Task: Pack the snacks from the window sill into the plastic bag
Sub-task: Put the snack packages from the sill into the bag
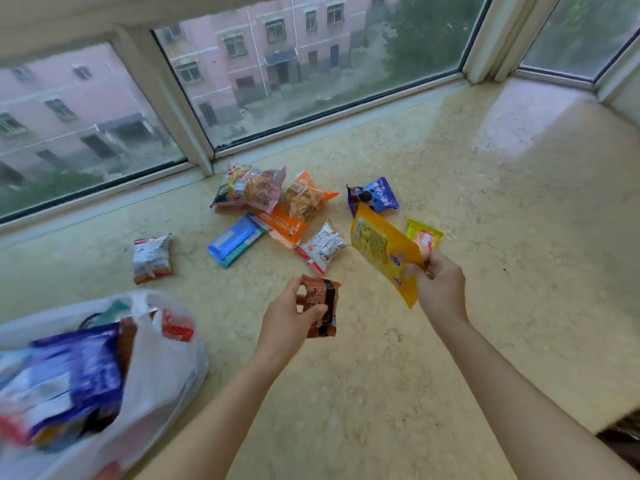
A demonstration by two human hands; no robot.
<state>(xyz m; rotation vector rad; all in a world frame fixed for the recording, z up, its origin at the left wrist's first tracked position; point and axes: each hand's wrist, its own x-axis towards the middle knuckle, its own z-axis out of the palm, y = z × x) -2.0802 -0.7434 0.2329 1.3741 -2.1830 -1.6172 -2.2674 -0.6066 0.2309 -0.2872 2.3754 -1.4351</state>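
Your left hand (pixel 294 315) grips a brown snack pack (pixel 320 306); your right hand (pixel 440 287) pinches a yellow packet (pixel 382 249). Right of the plastic bag (pixel 156 368), more snacks (pixel 249 188) lie on the window sill (pixel 450 188).

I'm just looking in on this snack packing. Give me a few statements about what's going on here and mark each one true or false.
1. The left hand holds a brown packet. True.
2. The right hand is empty. False: it grips a yellow pouch by its lower end.
3. The plastic bag already has snacks in it. True.
4. The window sill has been cleared of snacks. False: several still lie there, among them a blue bar and a purple packet.
5. The plastic bag lies to the person's right. False: it lies at the left, beside the left arm.
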